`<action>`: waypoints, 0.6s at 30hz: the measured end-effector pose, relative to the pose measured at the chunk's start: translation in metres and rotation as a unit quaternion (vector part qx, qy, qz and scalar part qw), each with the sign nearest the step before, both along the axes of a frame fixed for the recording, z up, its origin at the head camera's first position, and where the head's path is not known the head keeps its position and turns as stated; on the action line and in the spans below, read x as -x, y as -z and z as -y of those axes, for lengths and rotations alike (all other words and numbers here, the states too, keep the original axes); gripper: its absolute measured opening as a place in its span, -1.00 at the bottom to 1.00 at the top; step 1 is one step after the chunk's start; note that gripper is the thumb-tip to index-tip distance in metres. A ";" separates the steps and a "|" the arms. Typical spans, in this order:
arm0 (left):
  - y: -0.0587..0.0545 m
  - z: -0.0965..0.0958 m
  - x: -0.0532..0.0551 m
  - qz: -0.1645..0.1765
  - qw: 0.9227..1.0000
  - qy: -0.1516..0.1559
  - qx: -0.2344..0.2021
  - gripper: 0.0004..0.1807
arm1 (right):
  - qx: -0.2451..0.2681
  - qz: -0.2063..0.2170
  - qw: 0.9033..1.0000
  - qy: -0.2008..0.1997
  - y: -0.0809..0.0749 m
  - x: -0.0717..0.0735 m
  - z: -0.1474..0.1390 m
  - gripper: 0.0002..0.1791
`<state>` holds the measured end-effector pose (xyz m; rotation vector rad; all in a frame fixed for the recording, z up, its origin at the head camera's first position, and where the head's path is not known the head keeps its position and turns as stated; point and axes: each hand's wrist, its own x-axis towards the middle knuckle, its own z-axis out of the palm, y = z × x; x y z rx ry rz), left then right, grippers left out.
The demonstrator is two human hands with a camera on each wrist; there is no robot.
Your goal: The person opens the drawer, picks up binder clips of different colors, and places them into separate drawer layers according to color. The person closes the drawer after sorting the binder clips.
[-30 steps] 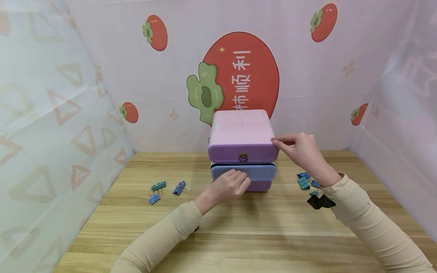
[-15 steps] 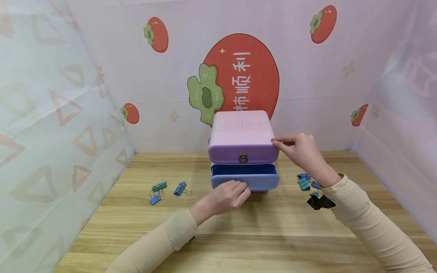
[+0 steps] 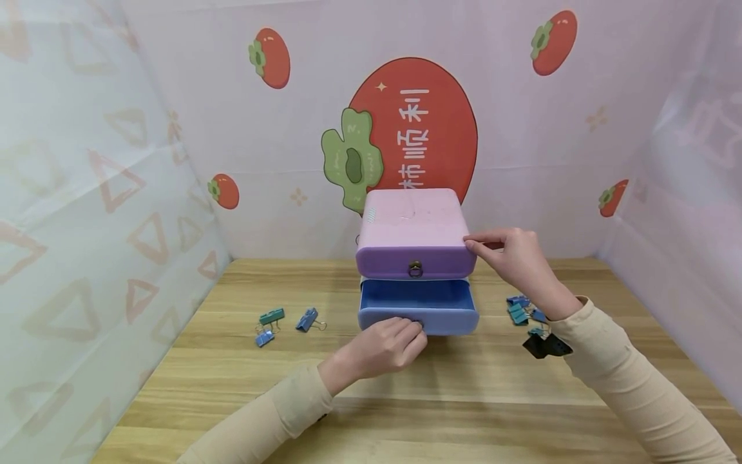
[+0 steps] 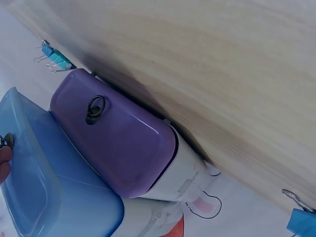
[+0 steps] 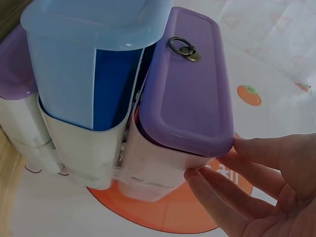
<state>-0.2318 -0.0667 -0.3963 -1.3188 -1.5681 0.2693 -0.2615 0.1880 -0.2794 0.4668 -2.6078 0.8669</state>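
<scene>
Beige sleeves cover both your arms, which reach in over the wooden worktop (image 3: 406, 399). Your left hand (image 3: 385, 348) is nearest you, fingers curled in and pinching the small ring pull (image 3: 418, 324) on the front of the blue drawer (image 3: 417, 309). That drawer is the middle one of a small three-drawer box (image 3: 414, 258) and stands well out from it, its blue inside open to view. In the left wrist view the same pull (image 4: 6, 140) sits at your fingertip, and the purple bottom drawer (image 4: 116, 140) with its own ring lies shut below the blue one.

Your right hand (image 3: 513, 258) is a little farther back, fingers nearly straight, with the fingertips (image 5: 207, 190) pressed against the box's right side just under the purple top drawer (image 3: 415, 261). That drawer is shut, its ring (image 3: 415, 267) hanging at the middle of the front.

Beside the box on your left lie three binder clips (image 3: 284, 321), blue and teal, well apart from your hand. On your right another bunch of clips (image 3: 524, 312) sits just beside your wrist, with a black clip (image 3: 545, 347) nearest you.

Behind everything hangs a pale backdrop (image 3: 522, 129) printed with red persimmons.
</scene>
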 end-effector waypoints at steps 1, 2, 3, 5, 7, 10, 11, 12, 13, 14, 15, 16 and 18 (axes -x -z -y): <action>0.000 0.000 -0.001 0.001 1.000 0.000 0.001 -0.84 | 0.000 -0.001 1.000 0.001 0.000 0.000 0.000 -0.68; 0.000 0.000 -0.002 0.004 1.000 0.000 0.003 -0.85 | 0.000 -0.003 1.000 0.002 0.001 0.000 0.000 -0.68; -0.001 0.000 -0.003 0.004 1.000 0.002 0.005 -0.85 | -0.001 -0.004 1.000 0.002 0.001 0.000 -0.001 -0.68; -0.001 0.000 -0.004 0.008 1.000 0.003 0.008 -0.86 | -0.001 -0.005 1.000 0.004 0.002 0.000 -0.001 -0.67; -0.001 0.000 -0.005 0.011 1.000 0.002 0.011 -0.85 | -0.002 -0.006 1.000 0.004 0.002 0.000 -0.001 -0.67; 0.000 -0.001 -0.005 0.018 1.000 -0.004 0.016 -0.84 | -0.001 -0.006 1.000 0.002 0.002 0.000 -0.001 -0.66; 0.001 -0.001 -0.005 0.021 1.000 -0.007 0.018 -0.84 | -0.001 -0.005 1.000 0.002 0.002 0.000 -0.001 -0.66; 0.002 -0.001 -0.005 0.023 0.999 -0.008 0.021 -0.84 | 0.000 -0.004 1.000 0.002 0.002 0.000 -0.001 -0.66; 0.002 -0.001 -0.005 0.025 0.999 -0.009 0.024 -0.83 | 0.000 -0.004 1.000 0.003 0.002 0.000 -0.001 -0.66; 0.003 0.000 -0.005 0.027 0.999 -0.011 0.028 -0.83 | 0.000 -0.004 1.000 0.003 0.002 0.000 -0.001 -0.65; 0.004 0.000 -0.005 0.029 0.999 -0.012 0.032 -0.83 | 0.000 -0.004 1.000 0.004 0.002 0.001 -0.001 -0.65; 0.004 0.000 -0.005 0.035 0.999 -0.012 0.035 -0.82 | -0.001 -0.005 1.000 0.004 0.002 0.001 -0.001 -0.65; 0.006 0.000 -0.006 0.042 0.998 -0.014 0.041 -0.82 | -0.001 -0.008 1.000 0.003 0.002 0.001 -0.001 -0.66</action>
